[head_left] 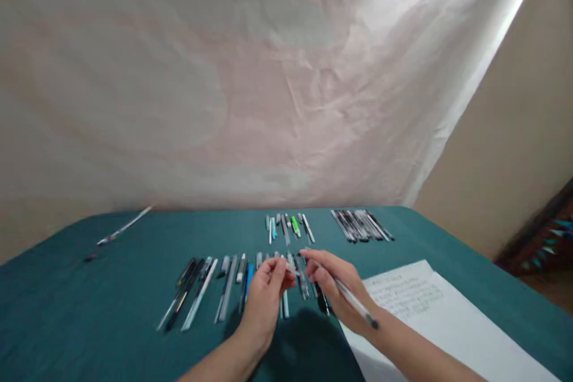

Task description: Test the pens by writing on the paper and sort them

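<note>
My right hand (342,283) is closed around a clear-barrelled pen (356,303), whose dark end points down and toward me past the wrist. Just to the left, my left hand (265,293) pinches a small pale piece (293,270) that looks like a pen cap, though blur keeps me from being sure. The two hands are close together but apart, above the middle of a row of pens. They hide part of that row. Nearest on the left lie grey and white pens (228,289) and a blue pen (249,279).
Dark pens (183,289) lie at the row's left end. Farther back are a green marker (295,225) and a group of clear pens (362,225). Written paper sheets (452,322) cover the right front of the green tablecloth (111,322). A thin wrapped strip (125,228) lies at back left.
</note>
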A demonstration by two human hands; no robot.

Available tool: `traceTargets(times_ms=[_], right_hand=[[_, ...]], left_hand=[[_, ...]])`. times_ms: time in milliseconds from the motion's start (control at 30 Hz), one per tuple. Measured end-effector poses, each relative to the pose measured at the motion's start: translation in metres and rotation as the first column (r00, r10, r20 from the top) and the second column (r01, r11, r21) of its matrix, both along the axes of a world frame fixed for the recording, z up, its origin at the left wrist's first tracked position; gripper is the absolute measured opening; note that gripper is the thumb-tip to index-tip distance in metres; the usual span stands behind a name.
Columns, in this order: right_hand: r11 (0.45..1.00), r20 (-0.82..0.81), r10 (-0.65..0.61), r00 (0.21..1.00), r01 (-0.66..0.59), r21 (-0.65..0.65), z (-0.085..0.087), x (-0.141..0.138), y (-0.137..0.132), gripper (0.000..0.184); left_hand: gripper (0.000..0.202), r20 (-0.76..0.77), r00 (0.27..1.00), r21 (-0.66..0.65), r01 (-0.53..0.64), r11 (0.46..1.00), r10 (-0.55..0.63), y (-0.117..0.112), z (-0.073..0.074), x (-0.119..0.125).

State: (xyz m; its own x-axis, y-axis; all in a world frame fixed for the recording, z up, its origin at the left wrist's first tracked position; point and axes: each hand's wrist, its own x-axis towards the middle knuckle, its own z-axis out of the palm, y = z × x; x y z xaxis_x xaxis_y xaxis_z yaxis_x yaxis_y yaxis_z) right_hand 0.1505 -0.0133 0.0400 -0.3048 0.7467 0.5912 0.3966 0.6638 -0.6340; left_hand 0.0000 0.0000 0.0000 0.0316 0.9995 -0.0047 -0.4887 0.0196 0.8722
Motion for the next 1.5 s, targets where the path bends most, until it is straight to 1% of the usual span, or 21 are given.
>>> traceTargets(times_ms=[133, 267, 333, 500, 633, 733, 867, 967, 1100, 1200, 1367, 1500], right_hand=[[1.0, -0.029, -0.025, 0.999, 0.025, -0.002, -0.002, -0.002, -0.008, 0.026], [0.998, -0.138, -0.028, 0.99, 0.02, -0.057, -0.011, -0.003, -0.01, 0.012], [0.998, -0.159, -0.01, 0.987, 0.0, -0.062, -0.015, -0.003, -0.01, 0.013], [0.998, -0.131, 0.008, 0.991, -0.016, -0.063, -0.019, -0.004, -0.008, 0.014], [0.997, -0.107, 0.016, 0.994, -0.025, -0.075, -0.02, -0.005, -0.008, 0.013], [0.998, -0.085, 0.028, 0.996, -0.034, -0.061, -0.021, -0.006, -0.009, 0.011], [1.0, -0.041, 0.022, 0.999, -0.022, -0.002, -0.023, -0.007, -0.009, 0.01], [0.997, 0.02, 0.006, 1.0, -0.008, 0.083, -0.026, -0.007, -0.008, 0.01], [0.976, 0.082, -0.033, 0.996, 0.014, 0.217, -0.031, -0.008, -0.004, 0.01], [0.957, 0.131, -0.062, 0.989, 0.021, 0.29, -0.034, -0.01, -0.001, 0.009], [0.934, 0.162, -0.054, 0.985, -0.008, 0.358, -0.039, -0.011, 0.006, 0.008], [0.933, 0.14, -0.049, 0.989, -0.005, 0.36, -0.041, -0.011, 0.009, 0.007]], left_hand=[[0.024, 0.088, 0.996, -0.082, -0.016, 0.996, 0.023, -0.005, 0.004, 0.0], [0.025, 0.17, 0.985, -0.151, 0.041, 0.988, -0.015, -0.011, 0.009, 0.003], [0.026, 0.189, 0.982, -0.163, 0.058, 0.985, -0.026, -0.014, 0.012, 0.004], [0.024, 0.22, 0.974, -0.171, 0.09, 0.981, -0.051, -0.018, 0.017, 0.004], [0.021, 0.236, 0.966, -0.138, 0.141, 0.98, -0.106, -0.022, 0.016, 0.005], [0.019, 0.234, 0.962, -0.105, 0.166, 0.981, -0.138, -0.024, 0.014, 0.005], [0.019, 0.194, 0.967, -0.041, 0.178, 0.983, -0.167, -0.024, 0.012, 0.004], [0.02, 0.145, 0.979, -0.023, 0.151, 0.988, -0.146, -0.023, 0.011, 0.004], [0.021, 0.065, 0.992, -0.013, 0.113, 0.994, -0.112, -0.022, 0.008, 0.004], [0.022, 0.005, 0.995, 0.001, 0.095, 0.995, -0.095, -0.021, 0.005, 0.002], [0.024, -0.029, 0.996, 0.015, 0.081, 0.997, -0.081, -0.019, 0.001, 0.002], [0.024, -0.025, 0.997, -0.003, 0.076, 0.997, -0.076, -0.019, 0.0, 0.003]])
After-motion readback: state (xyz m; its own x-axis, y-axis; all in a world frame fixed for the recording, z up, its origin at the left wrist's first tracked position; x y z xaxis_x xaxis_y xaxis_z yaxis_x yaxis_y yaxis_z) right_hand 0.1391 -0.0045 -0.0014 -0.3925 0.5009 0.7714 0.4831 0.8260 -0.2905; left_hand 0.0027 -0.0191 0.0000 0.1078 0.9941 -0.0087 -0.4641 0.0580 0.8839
